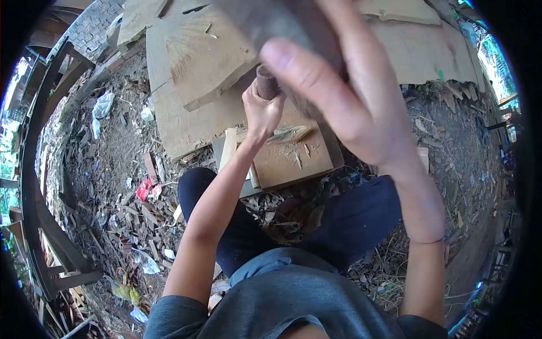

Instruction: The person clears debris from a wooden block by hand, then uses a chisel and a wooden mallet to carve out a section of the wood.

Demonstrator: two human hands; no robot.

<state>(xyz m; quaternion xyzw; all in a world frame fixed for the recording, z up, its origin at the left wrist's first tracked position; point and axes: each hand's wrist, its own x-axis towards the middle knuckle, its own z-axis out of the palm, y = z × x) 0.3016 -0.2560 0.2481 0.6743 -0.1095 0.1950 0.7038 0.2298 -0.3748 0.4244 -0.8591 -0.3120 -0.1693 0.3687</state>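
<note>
At the far left, a wooden frame (76, 277) stands on ground littered with scraps, and a red wrapper (148, 190) lies nearer the person's left leg. Next, beyond the work area, a large wooden board (209, 53) lies on a wide sheet (164, 121).

Near centre, the left hand (262, 116) is closed narrowly around a dark cylindrical handle (267, 88), whose top end projects above the grip. Its lower end is hidden by the hand, so contact with anything below cannot be confirmed. Below and right of this hand, a low wooden block (293, 164) carries a rough-edged wood piece (292, 134) and loose chips (298, 157). A pale strip (228, 148) lies at the block's left side.

Farther right, the right hand (361, 110) is raised close to the camera and appears wrapped around a large dark tool (282, 25). Both are blurred; the thumb lies across the tool, and the fingers are mostly hidden.

For sound handling of the 2 held items, brace the handle firmly, set the left fingers well below its exposed end, and align the tool squarely with that end. Brush chips aside if they hide the working point.
</note>
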